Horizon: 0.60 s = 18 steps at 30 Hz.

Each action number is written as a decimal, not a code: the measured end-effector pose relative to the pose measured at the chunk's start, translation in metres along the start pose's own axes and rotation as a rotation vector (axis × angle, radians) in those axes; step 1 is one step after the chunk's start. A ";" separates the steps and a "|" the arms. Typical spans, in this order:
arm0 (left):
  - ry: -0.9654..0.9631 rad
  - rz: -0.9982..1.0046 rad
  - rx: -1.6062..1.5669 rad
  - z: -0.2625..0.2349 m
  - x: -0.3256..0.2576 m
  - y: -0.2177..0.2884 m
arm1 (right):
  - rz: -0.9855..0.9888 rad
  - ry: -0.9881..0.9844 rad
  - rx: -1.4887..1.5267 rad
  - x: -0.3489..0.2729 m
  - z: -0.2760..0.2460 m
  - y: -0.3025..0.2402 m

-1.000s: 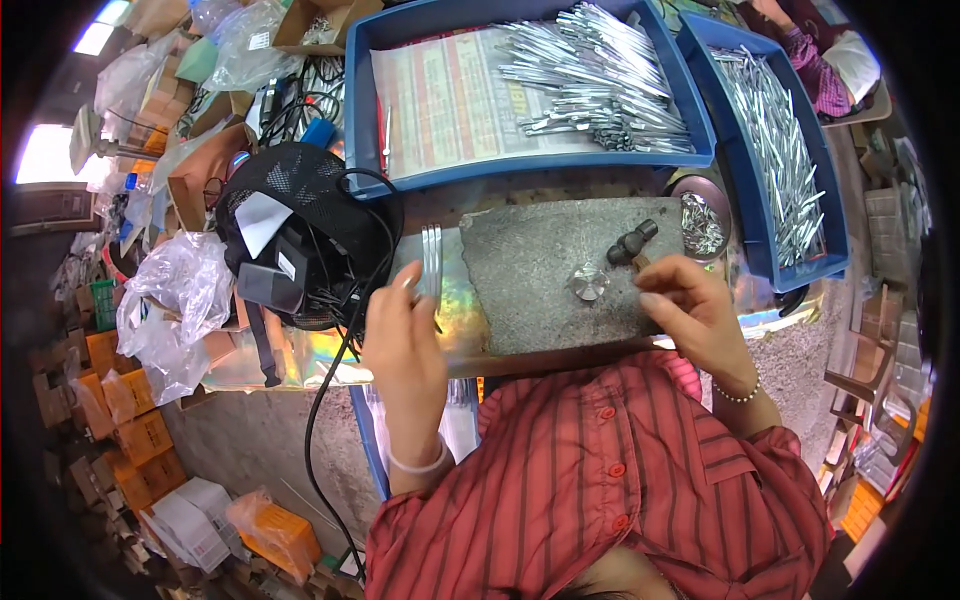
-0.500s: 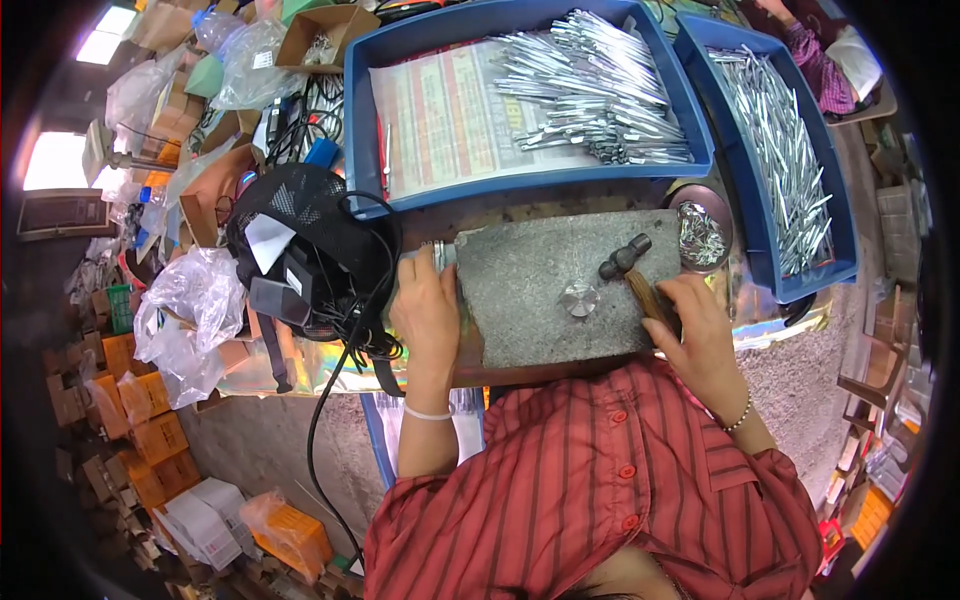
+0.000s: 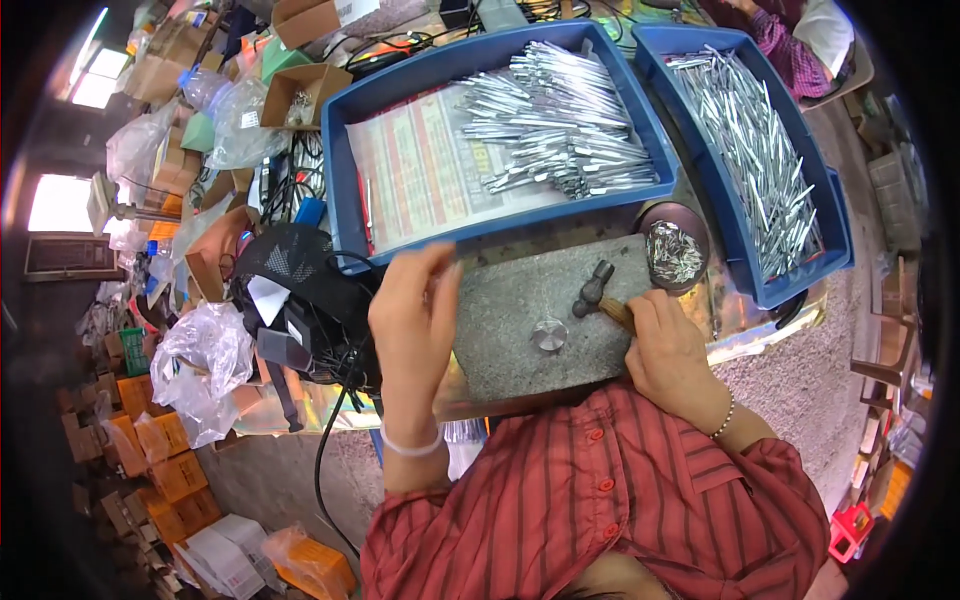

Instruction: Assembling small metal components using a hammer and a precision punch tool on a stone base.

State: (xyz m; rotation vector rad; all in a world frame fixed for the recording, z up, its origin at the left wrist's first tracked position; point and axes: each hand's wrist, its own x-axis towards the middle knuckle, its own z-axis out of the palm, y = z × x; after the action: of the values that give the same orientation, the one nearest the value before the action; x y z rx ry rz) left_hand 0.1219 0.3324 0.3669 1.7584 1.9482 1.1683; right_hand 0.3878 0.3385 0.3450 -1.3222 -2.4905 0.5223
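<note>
My right hand (image 3: pixel 668 348) grips the wooden handle of a small hammer (image 3: pixel 594 290), whose dark head rests on a grey stone slab (image 3: pixel 510 320). A small round metal disc (image 3: pixel 549 335) lies on the slab just left of the hammer. My left hand (image 3: pixel 412 318) is lifted over the slab's left edge, its fingers bunched and pointing at the near wall of a blue tray (image 3: pixel 345 190). Whether those fingers pinch anything is hidden. That tray holds a printed sheet and a heap of thin metal pieces (image 3: pixel 560 130).
A second blue tray (image 3: pixel 830 215) of metal rods stands at the right, with a dark bowl (image 3: pixel 674 250) of shiny bits before it. A black bag (image 3: pixel 300 290), cables, plastic bags (image 3: pixel 205 365) and cardboard boxes crowd the left. Another person's sleeve (image 3: pixel 790 45) shows at the top right.
My left hand, which held a thin metal piece beside the slab a second ago, has risen toward the blue tray. My right hand took hold of the hammer and stays on the slab.
</note>
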 end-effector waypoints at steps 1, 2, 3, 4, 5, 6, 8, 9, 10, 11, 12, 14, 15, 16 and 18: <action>-0.029 0.017 -0.040 0.006 0.020 -0.002 | 0.040 -0.050 0.004 -0.001 -0.002 -0.001; -0.058 0.034 -0.085 0.014 0.041 -0.007 | 0.081 -0.101 0.004 -0.003 -0.005 -0.002; -0.100 0.058 -0.033 0.024 0.062 -0.020 | 0.073 -0.095 0.003 -0.003 -0.005 -0.002; -0.140 0.079 0.018 0.035 0.082 -0.041 | 0.071 -0.096 0.043 -0.003 -0.004 -0.002; -0.145 0.089 0.080 0.049 0.104 -0.064 | 0.073 -0.096 0.078 -0.003 -0.004 -0.002; -0.149 0.095 0.146 0.059 0.122 -0.083 | 0.065 -0.091 0.073 -0.002 -0.004 0.000; -0.191 0.095 0.248 0.076 0.146 -0.104 | 0.065 -0.080 0.156 -0.001 -0.002 0.006; -0.245 0.096 0.349 0.083 0.155 -0.106 | 0.074 -0.073 0.153 -0.002 -0.001 0.009; -0.248 0.104 0.346 0.088 0.160 -0.108 | 0.076 -0.068 0.165 -0.001 0.000 0.011; -0.308 0.104 0.367 0.092 0.164 -0.111 | 0.076 -0.063 0.178 -0.001 0.000 0.012; -0.376 0.105 0.387 0.095 0.167 -0.111 | 0.089 -0.059 0.181 -0.001 0.000 0.014; -0.459 0.093 0.385 0.098 0.173 -0.111 | 0.096 -0.089 0.179 0.001 -0.001 0.016; -0.534 0.072 0.384 0.099 0.175 -0.111 | 0.104 -0.088 0.184 0.002 -0.001 0.016; -0.542 0.076 0.386 0.099 0.174 -0.111 | 0.105 -0.101 0.189 0.003 -0.001 0.017; -0.541 0.165 0.372 0.095 0.171 -0.110 | 0.111 -0.111 0.197 0.003 -0.001 0.017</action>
State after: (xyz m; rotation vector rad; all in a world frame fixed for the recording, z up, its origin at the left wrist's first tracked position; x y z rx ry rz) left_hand 0.0692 0.5326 0.2815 2.1642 1.7778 0.3061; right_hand 0.3994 0.3503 0.3389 -1.3926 -2.3869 0.8643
